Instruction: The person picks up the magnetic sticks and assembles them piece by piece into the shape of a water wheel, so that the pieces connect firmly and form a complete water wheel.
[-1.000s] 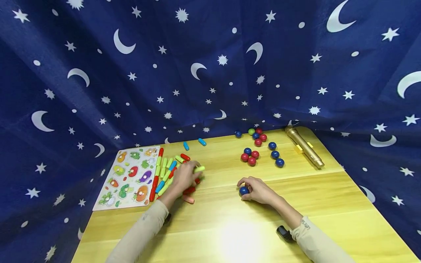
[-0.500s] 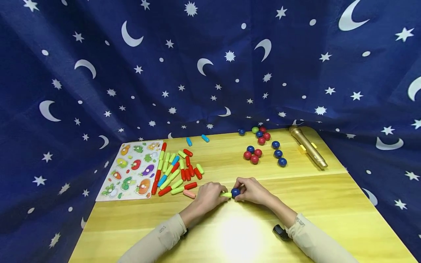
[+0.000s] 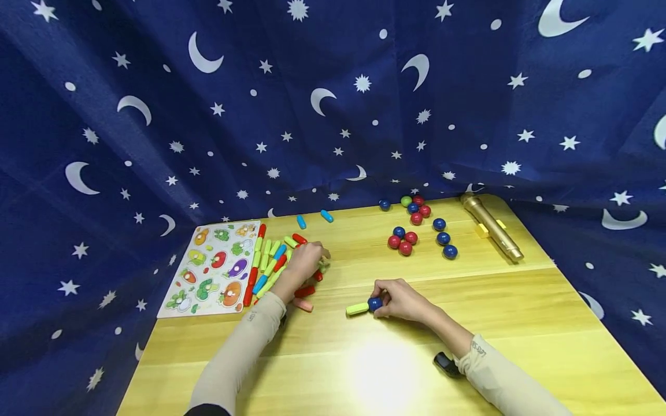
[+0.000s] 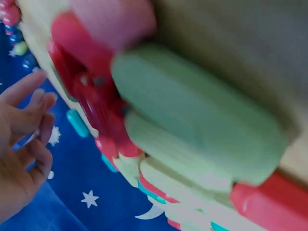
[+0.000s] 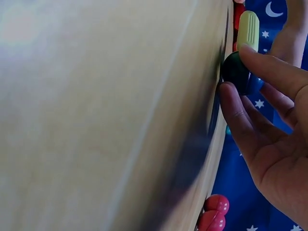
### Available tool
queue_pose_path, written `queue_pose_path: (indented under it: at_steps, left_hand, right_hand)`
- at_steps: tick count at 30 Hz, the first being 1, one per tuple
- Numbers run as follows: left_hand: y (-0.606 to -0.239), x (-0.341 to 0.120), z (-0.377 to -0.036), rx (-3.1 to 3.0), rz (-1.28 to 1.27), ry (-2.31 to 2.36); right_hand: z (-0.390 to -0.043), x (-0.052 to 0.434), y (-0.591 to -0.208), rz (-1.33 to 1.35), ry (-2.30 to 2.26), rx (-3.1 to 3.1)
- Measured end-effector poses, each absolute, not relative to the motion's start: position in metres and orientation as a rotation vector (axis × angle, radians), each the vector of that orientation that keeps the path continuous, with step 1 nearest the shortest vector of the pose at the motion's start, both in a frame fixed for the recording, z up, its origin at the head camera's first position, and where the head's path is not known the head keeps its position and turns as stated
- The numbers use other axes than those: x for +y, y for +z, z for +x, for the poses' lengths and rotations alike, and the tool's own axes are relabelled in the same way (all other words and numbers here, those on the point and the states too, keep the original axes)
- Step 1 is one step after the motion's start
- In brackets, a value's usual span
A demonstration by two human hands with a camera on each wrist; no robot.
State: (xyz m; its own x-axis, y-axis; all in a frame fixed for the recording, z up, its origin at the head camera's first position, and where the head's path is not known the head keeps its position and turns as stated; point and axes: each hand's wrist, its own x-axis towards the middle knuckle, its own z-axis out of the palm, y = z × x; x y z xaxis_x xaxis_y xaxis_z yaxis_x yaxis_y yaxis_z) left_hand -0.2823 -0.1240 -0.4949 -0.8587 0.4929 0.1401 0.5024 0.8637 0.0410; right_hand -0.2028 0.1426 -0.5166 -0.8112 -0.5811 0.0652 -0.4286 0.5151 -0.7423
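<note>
My right hand [image 3: 398, 300] rests on the yellow wooden table [image 3: 520, 323] and pinches a dark blue ball [image 3: 373, 303]. A light green stick [image 3: 356, 309] lies end-on against that ball. The right wrist view shows the fingers [image 5: 260, 62] and thumb curled round the blue ball [image 5: 236, 72], with the green stick [image 5: 249, 29] beyond it. My left hand [image 3: 307, 257] hovers over the pile of red, green and blue sticks [image 3: 270, 268]. In the left wrist view its fingers [image 4: 26, 120] are relaxed and hold nothing, beside blurred green and red sticks [image 4: 192, 130].
A vegetable puzzle board [image 3: 213, 268] lies at the table's left. Several red and blue balls [image 3: 411, 240] cluster at the back right, near a gold cylinder [image 3: 491, 228]. Two blue sticks [image 3: 312, 219] lie at the back edge. Star-patterned blue cloth [image 3: 333, 104] surrounds the table.
My left hand let go of the green stick at the blue ball and moved back left to the stick pile. The right hand stayed on the ball.
</note>
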Motion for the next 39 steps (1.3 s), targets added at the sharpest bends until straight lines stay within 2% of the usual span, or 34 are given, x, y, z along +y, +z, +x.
queue_pose_path:
  at_steps: [4, 11, 15, 21, 25, 39]
  left_hand:
    - [-0.5, -0.142, -0.298, -2.996, -0.865, 0.043]
    - [-0.513, -0.153, -0.294, -3.011, -0.856, 0.17]
    - [-0.51, -0.143, -0.279, -2.881, -0.816, 0.047]
    - [-0.512, -0.123, -0.233, -2.782, -1.003, -0.22]
    - [-0.518, -0.118, -0.214, -2.804, -1.031, -0.233]
    - [-0.519, -0.102, -0.204, -2.801, -1.088, -0.215]
  right_hand:
    - [-0.198, 0.135, -0.519, -0.832, -1.144, 2.521]
    - [-0.192, 0.13, -0.525, -0.894, -1.125, 2.538]
    - [-0.195, 0.134, -0.519, -0.949, -1.087, 2.6]
    - [-0.202, 0.136, -0.51, -0.984, -1.033, 2.655]
    - [-0.204, 0.132, -0.507, -0.975, -1.001, 2.664]
    - [-0.204, 0.132, -0.506, -0.877, -1.019, 2.644]
